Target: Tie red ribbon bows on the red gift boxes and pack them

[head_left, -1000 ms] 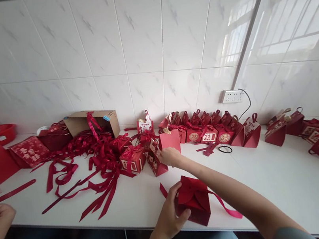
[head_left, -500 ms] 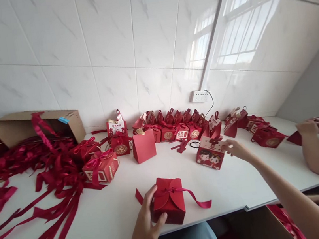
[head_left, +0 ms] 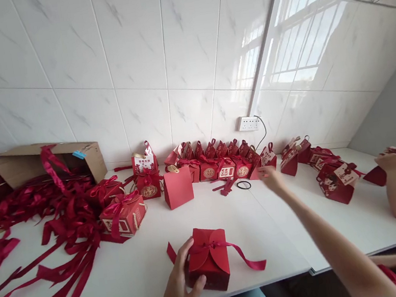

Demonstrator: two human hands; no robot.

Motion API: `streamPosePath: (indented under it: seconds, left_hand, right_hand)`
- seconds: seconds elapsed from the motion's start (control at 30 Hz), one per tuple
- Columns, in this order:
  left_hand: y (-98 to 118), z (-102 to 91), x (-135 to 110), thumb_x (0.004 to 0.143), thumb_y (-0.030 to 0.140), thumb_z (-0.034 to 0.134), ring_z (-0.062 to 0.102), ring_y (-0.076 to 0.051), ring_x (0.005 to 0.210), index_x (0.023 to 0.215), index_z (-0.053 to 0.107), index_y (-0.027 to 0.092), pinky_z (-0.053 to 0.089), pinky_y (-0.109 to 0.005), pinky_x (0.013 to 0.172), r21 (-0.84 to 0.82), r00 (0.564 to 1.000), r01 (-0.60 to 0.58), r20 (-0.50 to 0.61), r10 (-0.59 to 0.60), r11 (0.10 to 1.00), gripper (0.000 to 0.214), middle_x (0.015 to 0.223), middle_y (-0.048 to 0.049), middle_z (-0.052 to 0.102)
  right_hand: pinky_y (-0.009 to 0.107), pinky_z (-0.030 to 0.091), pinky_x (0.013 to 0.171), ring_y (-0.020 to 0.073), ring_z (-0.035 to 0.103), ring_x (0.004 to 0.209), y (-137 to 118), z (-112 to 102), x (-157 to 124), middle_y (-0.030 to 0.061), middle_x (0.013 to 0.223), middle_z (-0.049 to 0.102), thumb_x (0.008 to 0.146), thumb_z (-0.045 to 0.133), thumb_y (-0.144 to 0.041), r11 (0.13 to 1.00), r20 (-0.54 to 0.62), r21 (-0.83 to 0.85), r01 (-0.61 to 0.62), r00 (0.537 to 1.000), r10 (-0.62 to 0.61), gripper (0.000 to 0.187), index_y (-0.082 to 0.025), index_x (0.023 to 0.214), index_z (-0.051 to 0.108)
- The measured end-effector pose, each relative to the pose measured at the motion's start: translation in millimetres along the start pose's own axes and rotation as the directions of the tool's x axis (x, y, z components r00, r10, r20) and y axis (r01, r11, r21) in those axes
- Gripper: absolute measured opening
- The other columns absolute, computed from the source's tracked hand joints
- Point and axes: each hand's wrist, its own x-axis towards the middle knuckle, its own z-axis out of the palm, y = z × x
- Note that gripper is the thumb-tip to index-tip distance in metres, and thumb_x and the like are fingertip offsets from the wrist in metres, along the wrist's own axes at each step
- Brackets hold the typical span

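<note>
My left hand (head_left: 181,285) grips the side of a red gift box (head_left: 208,261) at the table's front edge, thumb in front and fingers behind. A dark red ribbon (head_left: 250,260) runs through the box's petal-shaped top flaps, with loose ends on both sides. My right hand (head_left: 272,178) reaches to the back of the table, beside a row of small red boxes (head_left: 242,167); its fingers are blurred, and contact cannot be made out. A red box with printed cartoon faces and a tag (head_left: 337,184) sits to the right of my right arm.
Many ribbons (head_left: 72,227) spill from a cardboard carton (head_left: 93,159) at left. A plain red box (head_left: 177,188) and a black ring (head_left: 243,185) lie mid-table. A power socket (head_left: 248,123) is on the wall. Another person's hands (head_left: 393,161) work at far right.
My right hand has let go of the cartoon-printed box, which now sits farther right, and has moved back toward the row of boxes. My left hand stays on the ribboned box.
</note>
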Motion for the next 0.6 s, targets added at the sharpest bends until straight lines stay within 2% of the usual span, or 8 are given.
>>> streamPosePath:
  seconds: [0.07,0.13,0.2,0.3,0.37,0.43,0.5,0.6]
  left_hand:
    - [-0.5,-1.6,-0.5,0.085,0.034,0.053,0.039,-0.028,0.131,0.142,0.026,0.027,0.035,-0.04,0.107,0.003,1.0,0.015,0.007,-0.015,1.0,0.064,0.145,-0.0101,0.037]
    - [1.0,-3.2,-1.0,0.085,0.035,0.052,0.038,-0.028,0.132,0.142,0.026,0.026,0.035,-0.04,0.108,0.013,0.999,0.031,0.024,-0.032,0.999,0.063,0.145,-0.0102,0.037]
    - [3.5,-4.3,-1.5,0.085,0.037,0.052,0.037,-0.028,0.132,0.142,0.026,0.025,0.034,-0.04,0.108,0.022,0.999,0.035,0.032,-0.036,0.999,0.063,0.145,-0.0105,0.037]
    - [6.4,-5.4,-1.7,0.086,0.038,0.051,0.038,-0.027,0.131,0.142,0.024,0.024,0.034,-0.039,0.108,0.027,0.998,0.034,0.045,-0.035,0.999,0.065,0.145,-0.0112,0.037]
    - [6.9,-6.0,-1.6,0.086,0.038,0.051,0.038,-0.027,0.132,0.143,0.022,0.024,0.034,-0.039,0.108,0.017,0.997,0.038,0.064,-0.039,0.999,0.065,0.145,-0.0112,0.037]
    - [6.4,-5.9,-1.7,0.086,0.038,0.051,0.036,-0.028,0.133,0.143,0.022,0.023,0.035,-0.039,0.108,-0.001,0.996,0.042,0.074,-0.042,0.999,0.066,0.145,-0.0111,0.037]
    - [5.7,-4.5,-2.0,0.085,0.04,0.052,0.036,-0.028,0.133,0.142,0.025,0.023,0.034,-0.039,0.108,-0.018,0.998,0.043,0.048,-0.042,0.999,0.066,0.144,-0.0104,0.039]
    - [5.8,-0.1,-2.3,0.083,0.044,0.052,0.039,-0.028,0.131,0.14,0.032,0.023,0.033,-0.037,0.109,-0.049,0.998,0.047,-0.049,-0.05,0.998,0.063,0.141,-0.0086,0.043]
  right_hand:
    - [0.025,0.051,0.073,0.0182,0.067,0.085,-46.6,51.0,-0.6,0.0104,0.097,0.068,0.074,0.063,-0.018,0.98,0.219,0.167,0.109,0.965,-0.145,0.018,-0.013,0.09,0.068]
    - [0.026,0.053,0.076,0.0195,0.066,0.092,-89.9,97.7,-3.5,0.0093,0.105,0.066,0.063,0.075,-0.019,0.934,0.358,0.322,0.152,0.894,-0.269,0.04,-0.015,0.101,0.064]
    - [0.028,0.052,0.081,0.0213,0.061,0.104,-123.9,133.6,-7.0,0.0116,0.117,0.062,0.057,0.079,-0.018,0.881,0.419,0.449,0.149,0.836,-0.355,0.061,-0.016,0.114,0.057]
    - [0.03,0.053,0.08,0.022,0.061,0.103,-151.2,162.7,-11.0,0.0119,0.117,0.061,0.058,0.08,-0.023,0.803,0.461,0.586,0.112,0.768,-0.444,0.065,-0.017,0.118,0.054]
    - [0.033,0.054,0.077,0.0218,0.064,0.093,-152.5,167.3,-14.6,0.0097,0.108,0.065,0.06,0.078,-0.026,0.762,0.475,0.641,0.09,0.733,-0.486,0.057,-0.017,0.113,0.057]
    - [0.036,0.053,0.077,0.0226,0.064,0.087,-140.6,161.8,-21.0,0.0078,0.1,0.067,0.06,0.077,-0.027,0.738,0.47,0.669,0.082,0.723,-0.506,0.049,-0.017,0.106,0.06]
    - [0.038,0.052,0.079,0.0241,0.063,0.088,-116.2,147.2,-30.7,0.0068,0.099,0.067,0.06,0.075,-0.026,0.732,0.45,0.676,0.083,0.74,-0.499,0.045,-0.017,0.101,0.061]
    - [0.04,0.051,0.08,0.0251,0.062,0.091,-61.4,112.3,-47.9,0.0068,0.101,0.066,0.063,0.07,-0.026,0.749,0.412,0.658,0.077,0.795,-0.445,0.044,-0.018,0.105,0.058]
